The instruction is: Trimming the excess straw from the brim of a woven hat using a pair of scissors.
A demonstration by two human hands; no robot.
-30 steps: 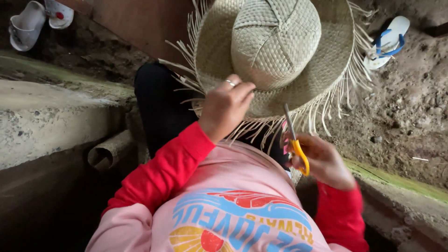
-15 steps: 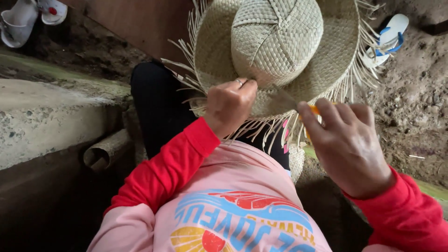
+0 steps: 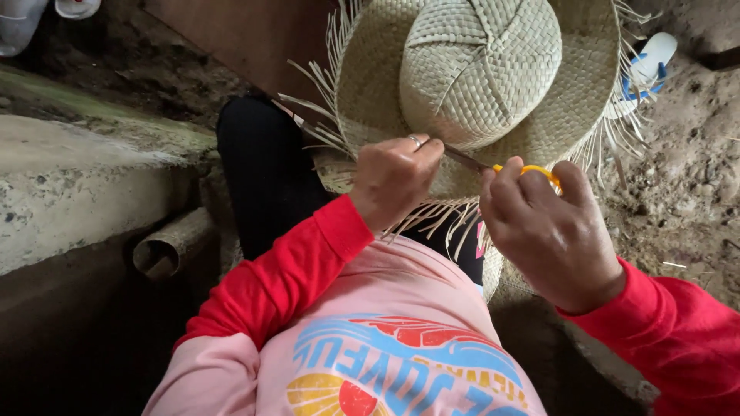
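Hands: left (image 3: 393,179) grips hat (image 3: 478,77), right (image 3: 551,231) scissors (image 3: 501,166)

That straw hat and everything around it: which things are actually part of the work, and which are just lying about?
In use:
- woven straw hat with loose fringe, held at the brim by the left hand
- yellow-handled scissors, gripped by the right hand, blade at the brim

Lying about:
- blue and white sandal on the dirt
- pipe end below the concrete ledge
- pale footwear, top left
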